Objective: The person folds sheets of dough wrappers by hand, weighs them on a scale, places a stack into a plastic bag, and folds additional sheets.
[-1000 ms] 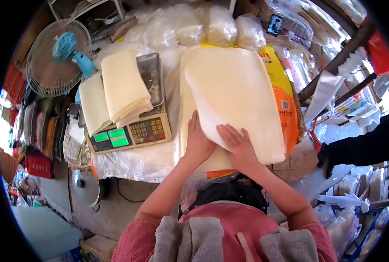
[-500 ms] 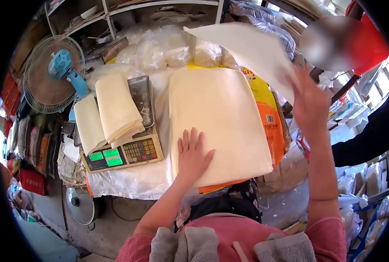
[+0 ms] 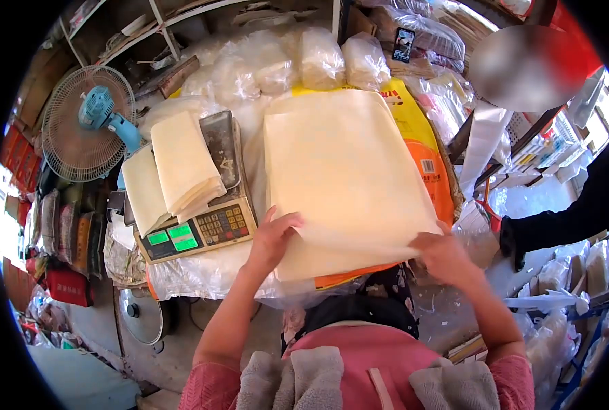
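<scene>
A stack of thin cream sheets (image 3: 352, 164), of a material I cannot name for sure, lies in front of me. Its top sheet is raised a little along the near edge. My left hand (image 3: 272, 239) is closed on that sheet's near left corner, thumb and fingers pinched together. At the near right corner my right hand (image 3: 447, 256), slightly blurred, also grips the sheet. To the left of the stack, folded cream sheets (image 3: 185, 164) rest on a digital scale (image 3: 226, 229) with lit green displays.
Plastic-wrapped bundles (image 3: 321, 58) line the back. A yellow and orange sack (image 3: 421, 147) lies under the stack's right side. A blue fan (image 3: 96, 109) stands at left, a glass pot lid (image 3: 140, 314) below it. Another person's dark sleeve (image 3: 564, 219) is at right.
My right hand has come down from the upper right with a lifted sheet, which now lies over the stack. My left hand went from flat on the stack to pinching the sheet's corner.
</scene>
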`<act>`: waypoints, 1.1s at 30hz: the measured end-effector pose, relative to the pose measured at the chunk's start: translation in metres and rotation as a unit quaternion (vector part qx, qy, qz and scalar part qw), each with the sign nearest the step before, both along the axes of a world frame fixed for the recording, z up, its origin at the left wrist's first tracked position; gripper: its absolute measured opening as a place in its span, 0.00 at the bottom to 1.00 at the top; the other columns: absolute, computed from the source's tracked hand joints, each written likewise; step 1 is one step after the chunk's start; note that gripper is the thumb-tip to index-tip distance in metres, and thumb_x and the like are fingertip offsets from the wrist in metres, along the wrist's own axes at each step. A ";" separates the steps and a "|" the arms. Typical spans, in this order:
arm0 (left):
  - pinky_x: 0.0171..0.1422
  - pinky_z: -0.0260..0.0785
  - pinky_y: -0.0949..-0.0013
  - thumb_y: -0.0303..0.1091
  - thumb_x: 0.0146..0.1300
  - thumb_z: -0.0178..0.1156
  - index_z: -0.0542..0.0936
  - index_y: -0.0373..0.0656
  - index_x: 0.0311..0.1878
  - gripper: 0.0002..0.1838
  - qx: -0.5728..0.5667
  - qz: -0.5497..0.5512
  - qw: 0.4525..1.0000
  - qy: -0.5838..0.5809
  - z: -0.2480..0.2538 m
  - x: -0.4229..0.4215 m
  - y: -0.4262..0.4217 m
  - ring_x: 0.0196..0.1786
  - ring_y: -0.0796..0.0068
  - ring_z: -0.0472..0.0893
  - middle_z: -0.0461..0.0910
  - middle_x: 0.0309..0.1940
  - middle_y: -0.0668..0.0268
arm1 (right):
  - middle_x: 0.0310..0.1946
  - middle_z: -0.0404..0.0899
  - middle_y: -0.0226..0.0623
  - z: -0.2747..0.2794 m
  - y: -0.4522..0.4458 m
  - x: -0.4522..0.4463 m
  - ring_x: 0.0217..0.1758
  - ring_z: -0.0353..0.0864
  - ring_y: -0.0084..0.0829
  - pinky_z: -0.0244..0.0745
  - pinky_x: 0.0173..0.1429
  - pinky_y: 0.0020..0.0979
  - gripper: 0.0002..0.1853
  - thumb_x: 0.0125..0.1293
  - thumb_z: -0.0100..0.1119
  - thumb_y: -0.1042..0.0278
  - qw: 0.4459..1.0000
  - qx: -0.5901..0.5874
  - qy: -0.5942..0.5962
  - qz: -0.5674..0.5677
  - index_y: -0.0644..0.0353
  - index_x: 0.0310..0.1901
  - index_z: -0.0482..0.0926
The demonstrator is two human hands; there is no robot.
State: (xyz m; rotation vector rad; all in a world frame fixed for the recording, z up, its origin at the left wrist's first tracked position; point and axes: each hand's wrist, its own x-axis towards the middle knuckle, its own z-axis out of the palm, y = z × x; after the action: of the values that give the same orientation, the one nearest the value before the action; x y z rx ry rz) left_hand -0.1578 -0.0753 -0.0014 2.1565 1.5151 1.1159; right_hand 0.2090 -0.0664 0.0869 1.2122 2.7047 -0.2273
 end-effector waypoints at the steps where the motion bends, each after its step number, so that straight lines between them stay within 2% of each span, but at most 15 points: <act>1: 0.53 0.69 0.59 0.21 0.56 0.60 0.76 0.42 0.39 0.08 -0.054 0.034 0.997 -0.046 -0.002 -0.005 -0.005 0.44 0.58 0.81 0.81 0.38 0.60 | 0.50 0.79 0.36 0.025 0.000 0.011 0.57 0.76 0.40 0.64 0.66 0.43 0.19 0.54 0.62 0.71 0.983 -0.122 0.101 -0.090 0.60 0.50 0.78; 2: 0.47 0.72 0.62 0.22 0.57 0.60 0.75 0.41 0.39 0.07 -0.106 0.067 0.988 -0.091 -0.002 -0.008 -0.010 0.41 0.57 0.81 0.81 0.36 0.59 | 0.49 0.80 0.36 0.045 0.000 0.022 0.58 0.76 0.39 0.65 0.66 0.41 0.19 0.54 0.65 0.70 0.934 -0.238 0.197 -0.177 0.62 0.49 0.79; 3: 0.36 0.69 0.66 0.25 0.61 0.59 0.74 0.38 0.39 0.05 -0.118 0.089 0.983 -0.105 0.006 -0.010 -0.019 0.33 0.59 0.79 0.78 0.30 0.56 | 0.49 0.81 0.37 0.049 0.000 0.041 0.56 0.77 0.38 0.66 0.64 0.39 0.19 0.54 0.67 0.69 0.907 -0.260 0.302 -0.138 0.64 0.47 0.79; 5: 0.37 0.69 0.69 0.25 0.64 0.56 0.74 0.36 0.38 0.03 -0.079 0.091 0.971 -0.206 0.003 -0.012 -0.029 0.31 0.73 0.77 0.76 0.25 0.62 | 0.48 0.82 0.38 0.051 -0.002 0.068 0.54 0.79 0.34 0.69 0.61 0.35 0.19 0.53 0.71 0.67 0.815 -0.291 0.499 -0.057 0.66 0.45 0.80; 8: 0.38 0.69 0.72 0.25 0.65 0.55 0.74 0.34 0.38 0.04 -0.118 0.102 0.914 -0.375 0.014 -0.004 -0.030 0.32 0.80 0.75 0.77 0.25 0.67 | 0.46 0.83 0.39 0.024 0.011 0.054 0.51 0.80 0.29 0.72 0.58 0.31 0.20 0.52 0.72 0.69 0.812 -0.181 0.551 -0.062 0.68 0.46 0.80; 9: 0.39 0.69 0.73 0.25 0.65 0.55 0.74 0.34 0.38 0.04 -0.134 0.103 0.891 -0.422 0.018 -0.003 -0.027 0.32 0.81 0.75 0.78 0.26 0.68 | 0.42 0.83 0.37 0.005 0.016 0.049 0.45 0.81 0.27 0.75 0.52 0.29 0.19 0.54 0.70 0.69 0.817 -0.200 0.530 -0.106 0.68 0.46 0.79; 11: 0.39 0.70 0.72 0.26 0.65 0.55 0.75 0.35 0.41 0.05 -0.140 0.152 0.933 -0.295 0.013 -0.013 -0.013 0.33 0.78 0.76 0.79 0.28 0.65 | 0.40 0.83 0.34 -0.027 0.035 0.037 0.40 0.80 0.22 0.75 0.46 0.27 0.18 0.57 0.66 0.71 0.837 -0.205 0.428 -0.272 0.67 0.49 0.77; 15: 0.47 0.72 0.64 0.32 0.64 0.58 0.75 0.39 0.50 0.13 -0.185 0.246 0.939 -0.154 0.012 -0.007 0.016 0.43 0.66 0.79 0.80 0.43 0.58 | 0.38 0.83 0.33 -0.057 0.054 -0.002 0.36 0.79 0.19 0.74 0.41 0.25 0.18 0.58 0.60 0.71 0.757 -0.176 0.558 -0.292 0.66 0.50 0.76; 17: 0.54 0.69 0.59 0.36 0.62 0.61 0.74 0.42 0.55 0.19 0.023 0.254 0.964 0.076 0.022 0.009 0.017 0.51 0.58 0.76 0.75 0.51 0.55 | 0.38 0.83 0.36 -0.069 0.064 -0.008 0.37 0.80 0.20 0.74 0.42 0.26 0.19 0.58 0.59 0.70 0.755 -0.161 0.543 -0.331 0.66 0.51 0.75; 18: 0.57 0.67 0.56 0.39 0.60 0.63 0.74 0.44 0.57 0.22 0.129 0.250 0.941 0.188 0.025 0.015 0.017 0.55 0.54 0.74 0.73 0.56 0.53 | 0.38 0.83 0.38 -0.071 0.067 -0.010 0.38 0.81 0.23 0.74 0.42 0.27 0.19 0.57 0.58 0.70 0.774 -0.133 0.517 -0.341 0.66 0.51 0.75; 19: 0.66 0.59 0.49 0.48 0.55 0.65 0.71 0.47 0.62 0.32 0.065 0.182 0.967 0.166 0.012 0.018 0.016 0.66 0.52 0.65 0.66 0.63 0.55 | 0.39 0.83 0.40 -0.072 0.069 -0.012 0.39 0.82 0.25 0.74 0.43 0.27 0.20 0.57 0.58 0.70 0.791 -0.106 0.489 -0.351 0.65 0.51 0.75; 22: 0.67 0.54 0.40 0.55 0.54 0.64 0.70 0.49 0.64 0.36 -0.004 0.074 0.962 0.263 0.014 0.042 0.002 0.68 0.51 0.62 0.66 0.64 0.55 | 0.40 0.83 0.45 -0.069 0.073 -0.017 0.43 0.83 0.33 0.75 0.47 0.30 0.21 0.57 0.58 0.68 0.803 -0.080 0.474 -0.351 0.66 0.53 0.74; 26: 0.66 0.49 0.31 0.59 0.53 0.63 0.70 0.49 0.64 0.38 -0.027 0.108 0.959 0.260 0.004 0.048 0.003 0.70 0.50 0.58 0.61 0.67 0.56 | 0.49 0.79 0.48 -0.058 0.074 -0.026 0.49 0.81 0.37 0.74 0.52 0.31 0.26 0.60 0.60 0.67 0.865 0.050 0.356 -0.351 0.64 0.59 0.70; 29: 0.65 0.49 0.30 0.58 0.54 0.63 0.69 0.49 0.64 0.38 -0.032 0.116 0.954 0.274 0.005 0.048 0.002 0.71 0.48 0.57 0.58 0.69 0.56 | 0.63 0.66 0.50 -0.051 0.064 -0.043 0.65 0.68 0.46 0.64 0.65 0.41 0.29 0.63 0.57 0.64 0.922 0.153 0.198 -0.297 0.56 0.66 0.64; 33: 0.65 0.50 0.30 0.59 0.55 0.62 0.68 0.49 0.65 0.38 -0.033 0.119 0.948 0.294 0.000 0.051 -0.001 0.72 0.47 0.55 0.56 0.69 0.54 | 0.70 0.54 0.45 -0.065 0.050 -0.066 0.73 0.53 0.50 0.48 0.73 0.52 0.28 0.67 0.51 0.64 0.941 0.221 0.232 -0.110 0.51 0.68 0.60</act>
State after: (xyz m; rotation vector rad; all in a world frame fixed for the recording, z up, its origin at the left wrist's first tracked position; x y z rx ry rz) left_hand -0.1071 -0.0762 -0.0013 2.4367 2.0649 0.4716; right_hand 0.1431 -0.0163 0.0222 1.7899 3.1265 0.0949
